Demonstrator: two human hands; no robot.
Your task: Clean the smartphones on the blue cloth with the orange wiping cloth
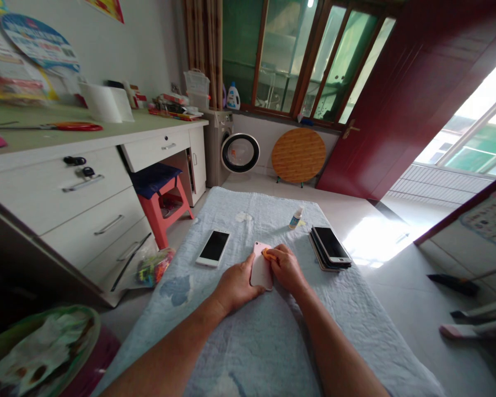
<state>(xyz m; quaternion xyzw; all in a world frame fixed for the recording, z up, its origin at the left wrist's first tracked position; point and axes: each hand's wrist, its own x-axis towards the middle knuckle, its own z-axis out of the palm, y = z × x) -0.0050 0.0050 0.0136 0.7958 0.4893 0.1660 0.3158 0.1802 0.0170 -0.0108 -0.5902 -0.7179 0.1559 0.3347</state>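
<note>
A pink smartphone (261,274) lies back side up on the cloth-covered table, its camera at the upper left corner. My left hand (238,286) is closed around its left side and lower edge. Pinched in my right hand (288,269) is a small orange cloth (268,254), pressed against the upper part of the phone's back. To the left lies a white smartphone (214,248) with a dark screen. A stack of smartphones (331,246) sits to the right, a white-framed one on top. Behind my hands stands a small spray bottle (296,218) with a blue label.
A light blue quilted cloth (248,342) covers the table. At left are a white desk (66,182), a red stool (165,207) and a waste bin (91,331). A washing machine (219,143) with its door open and a round wooden tabletop (298,155) stand behind.
</note>
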